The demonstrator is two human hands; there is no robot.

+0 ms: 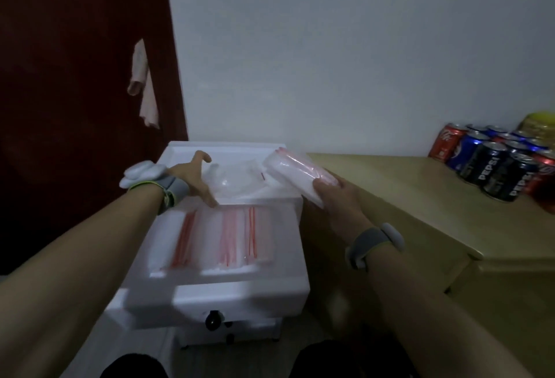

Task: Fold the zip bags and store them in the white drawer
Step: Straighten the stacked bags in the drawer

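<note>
White plastic fills the middle of my feed: a small drawer unit stands against the pale wall, and its top white drawer is pulled out towards the camera. Flat in that drawer lie clear zip bags with red seal lines, spread in overlapping rows; blur keeps me from counting them. More loose zip bags sit crumpled on the unit's top, behind the open drawer.

From where I sit, the right hand is curled round a folded bundle of zip bags and grips its near end. The bundle is tilted up and away over the right rear corner of the unit, above the drawer rather than in it. The left hand holds nothing. Its fingers are relaxed and point down at the front edge of the unit's top, just beside the loose bags, and its thumb is raised. I cannot tell whether its fingertips touch the plastic. Each wrist wears a grey band.

Below the open drawer a black knob shows on the next drawer front. To the right stands a light wooden cabinet, touching or just beside the unit, with a cluster of Pepsi and Coca-Cola cans at its far end. On the left hangs a dark red curtain with a pale cloth against it.
</note>
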